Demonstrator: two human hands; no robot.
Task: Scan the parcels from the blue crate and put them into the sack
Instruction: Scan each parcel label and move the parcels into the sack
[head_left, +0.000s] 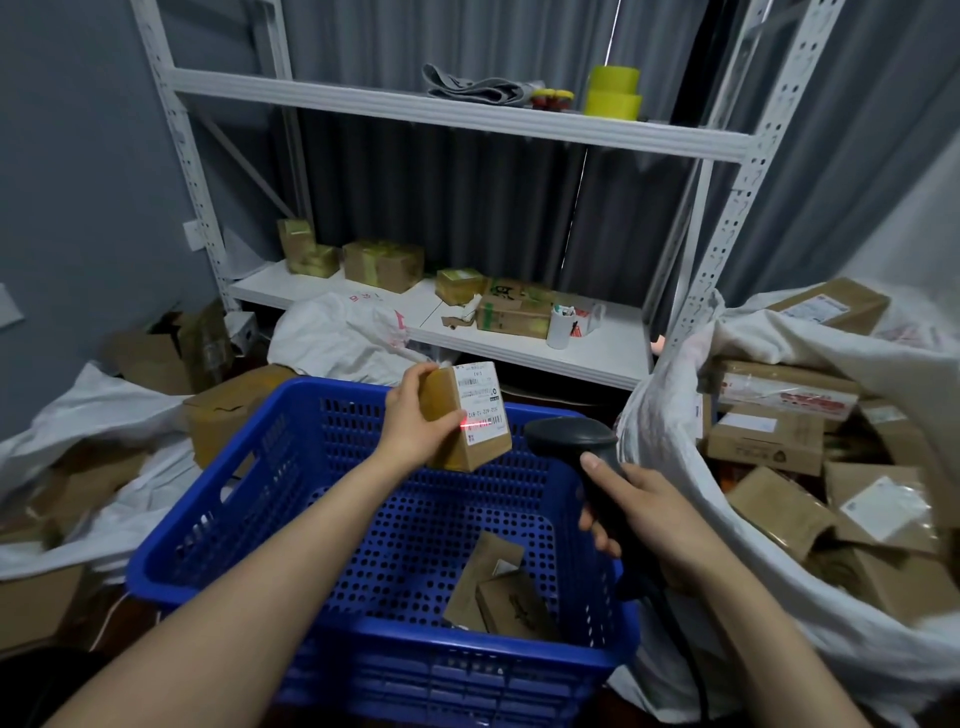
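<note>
A small brown parcel (483, 405) is held up over the far side of the blue crate (244, 525), and the left hand (415, 423) grips it with fingers curled around its left edge, the white label turned to the right with a red line of light across it. The right hand (641, 512) is closed around the handle of a black scanner (571, 441), whose head points at this label from just beside it. A few more parcels (498, 592) lie on the crate bottom, and to the right stands the open white sack (670, 431) with many brown boxes inside.
</note>
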